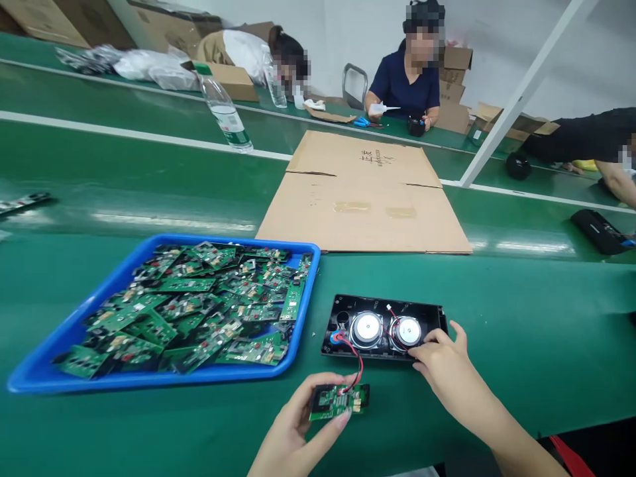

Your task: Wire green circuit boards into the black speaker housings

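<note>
My left hand grips a small green circuit board by its edges, in front of an open black speaker housing. Red and black wires run from the board up to a blue part at the housing's left end. Two round speakers sit in the housing, and a thin wire with a white plug lies over the right one. My right hand is at the housing's lower right edge, thumb and fingers closed around the rim or a wire there; which one is too small to tell.
A blue tray heaped with circuit boards stands to the left. Behind the housing lies a flat cardboard sheet. A water bottle stands further back. Several people sit across the bench, beyond a slanted white post.
</note>
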Demonstrator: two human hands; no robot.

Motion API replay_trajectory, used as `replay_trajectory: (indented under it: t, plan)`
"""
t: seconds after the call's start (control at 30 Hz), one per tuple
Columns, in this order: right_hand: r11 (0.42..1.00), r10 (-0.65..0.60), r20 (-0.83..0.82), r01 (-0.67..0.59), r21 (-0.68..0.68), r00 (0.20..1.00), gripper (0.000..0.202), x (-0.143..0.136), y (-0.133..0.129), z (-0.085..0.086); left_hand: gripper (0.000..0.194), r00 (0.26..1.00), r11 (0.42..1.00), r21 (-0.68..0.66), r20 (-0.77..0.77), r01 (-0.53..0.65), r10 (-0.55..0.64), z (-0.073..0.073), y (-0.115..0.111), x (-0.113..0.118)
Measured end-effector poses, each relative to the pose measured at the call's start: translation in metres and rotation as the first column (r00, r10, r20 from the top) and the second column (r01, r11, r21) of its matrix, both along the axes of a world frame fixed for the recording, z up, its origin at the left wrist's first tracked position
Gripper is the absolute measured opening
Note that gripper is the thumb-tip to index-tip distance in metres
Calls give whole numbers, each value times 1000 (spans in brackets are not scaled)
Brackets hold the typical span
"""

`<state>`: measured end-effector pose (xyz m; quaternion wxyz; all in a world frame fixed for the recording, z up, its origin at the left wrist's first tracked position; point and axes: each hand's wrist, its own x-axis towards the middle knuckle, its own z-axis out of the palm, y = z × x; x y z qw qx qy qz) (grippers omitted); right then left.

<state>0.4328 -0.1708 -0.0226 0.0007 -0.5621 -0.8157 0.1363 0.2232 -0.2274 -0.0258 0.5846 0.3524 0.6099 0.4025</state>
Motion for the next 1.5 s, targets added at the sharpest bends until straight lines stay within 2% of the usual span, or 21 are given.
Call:
replay_trajectory:
  t: [0.17, 0.4, 0.53, 0.63, 0.7, 0.8, 0.87, 0.97, 1.03, 1.1, 1.2, 1.27, 1.33, 1.4, 1.5]
  plan:
    - [997, -12, -116, 4, -72, 993, 26, 0, 5, 2, 23, 1000, 1000, 12, -5, 17, -17, 1, 4, 5]
    - [992, 0, -346, -44, -119, 938, 16, 2, 15, 10, 19, 999, 998, 44, -10, 36, -35, 4, 13, 11]
    - [969, 53, -362, -136, -208, 931, 18, -7, 23, 7, 18, 996, 996, 75, -81, 41, -35, 6, 18, 14]
    - [968, 61, -369, -145, -204, 928, 19, -14, 27, 8, 20, 993, 997, 69, -116, 27, -18, 5, 21, 15]
    - [971, 32, -509, -148, -189, 860, 18, -18, 30, 9, 21, 993, 999, 48, -119, -2, 8, 3, 22, 15]
    - [965, -101, -756, -120, -232, 647, 18, -22, 31, 6, 22, 999, 1000, 21, -52, -13, 14, 0, 25, 14]
    - [950, -218, -815, -74, -303, 536, 17, -24, 29, 1, 24, 1000, 1000, 3, 23, -3, 3, -1, 27, 13]
    - [918, -350, -811, 0, -396, 469, 12, -26, 26, -6, 29, 995, 1000, -9, 97, -19, 20, -3, 31, 14]
    - [911, -379, -788, 45, -411, 485, 9, -27, 24, -8, 30, 994, 1000, -8, 103, -21, 22, -4, 32, 16]
    - [938, -323, -760, 86, -335, 564, 5, -26, 23, -8, 31, 996, 1000, -14, 86, -8, 10, -4, 34, 17]
    - [993, -117, -690, 107, -57, 714, 10, -25, 22, -11, 33, 999, 1000, -11, 51, -4, 5, -5, 37, 19]
    - [989, 14, -618, 79, 123, 786, 13, -24, 23, -15, 32, 999, 1000, 0, 34, 3, -3, -4, 39, 20]
    - [970, 87, -548, 56, 238, 832, 15, -23, 23, -20, 32, 1000, 1000, 8, 8, 9, -9, -3, 41, 21]
    - [953, 100, -510, 64, 295, 855, 16, -23, 23, -22, 31, 1000, 1000, 14, -24, 10, -10, -1, 42, 22]
    - [962, 83, -515, 66, 264, 853, 16, -26, 22, -19, 29, 998, 999, 38, -64, 23, -20, 0, 43, 23]
